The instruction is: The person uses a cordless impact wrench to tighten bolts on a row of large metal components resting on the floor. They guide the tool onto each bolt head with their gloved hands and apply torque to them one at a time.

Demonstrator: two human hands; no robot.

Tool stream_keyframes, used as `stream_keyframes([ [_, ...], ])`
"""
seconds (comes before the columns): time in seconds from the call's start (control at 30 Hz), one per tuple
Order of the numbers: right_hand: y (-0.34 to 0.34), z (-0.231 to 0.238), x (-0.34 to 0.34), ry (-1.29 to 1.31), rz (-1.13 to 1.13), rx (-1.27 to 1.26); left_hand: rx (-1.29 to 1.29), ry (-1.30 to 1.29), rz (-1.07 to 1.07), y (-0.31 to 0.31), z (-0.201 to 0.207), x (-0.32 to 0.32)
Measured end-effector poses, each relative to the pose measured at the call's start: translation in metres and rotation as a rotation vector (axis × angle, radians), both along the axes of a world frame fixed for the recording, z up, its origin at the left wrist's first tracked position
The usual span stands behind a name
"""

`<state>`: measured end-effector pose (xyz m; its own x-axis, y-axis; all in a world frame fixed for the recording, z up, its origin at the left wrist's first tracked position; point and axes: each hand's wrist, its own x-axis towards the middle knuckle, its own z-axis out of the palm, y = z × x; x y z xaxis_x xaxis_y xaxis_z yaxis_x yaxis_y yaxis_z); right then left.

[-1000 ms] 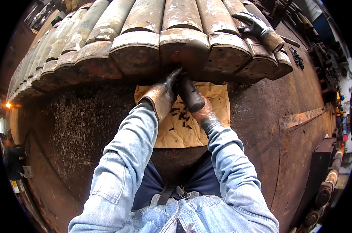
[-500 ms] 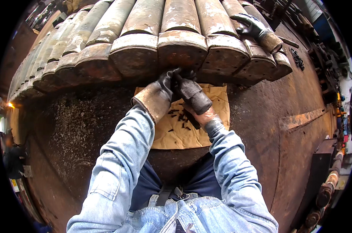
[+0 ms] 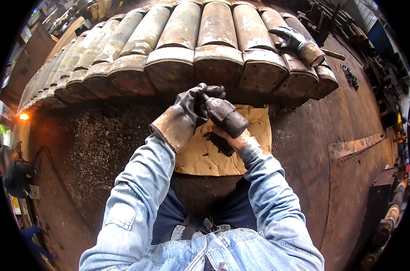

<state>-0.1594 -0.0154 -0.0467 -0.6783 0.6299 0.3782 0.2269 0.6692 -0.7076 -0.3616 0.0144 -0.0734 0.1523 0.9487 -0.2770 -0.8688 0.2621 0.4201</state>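
My bare right hand is wrapped round the handle of a dark, grimy cordless impact driver, which points up and to the left. At its front end is my left hand, in a black and tan work glove, fingers curled together. What the glove pinches there is hidden. Both hands are just short of the flat end plate of a large metal roller. Brown paper lies beneath the hands, with a few small dark pieces on it, mostly covered by the driver.
Several rusty rollers stand side by side across the far side. An unworn work glove lies on those at the right, near a bar. Grit covers the floor at left. A dark chain and a raised metal strip are at right.
Both hands and the driver have drawn back slightly from the roller's end plate, and the driver has tilted further left. The view has shifted a little; the small dark pieces are now mostly hidden.
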Motion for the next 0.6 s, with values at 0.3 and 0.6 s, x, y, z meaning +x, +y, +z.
stream_keyframes([
  [0.3, -0.027, 0.044, -0.009, -0.035, -0.002, -0.286, -0.006, 0.418, -0.09, -0.021, 0.045, -0.021],
  [0.6, -0.038, -0.016, -0.006, 0.348, -0.147, -0.92, 0.294, -0.211, -0.09, -0.033, 0.031, -0.013],
])
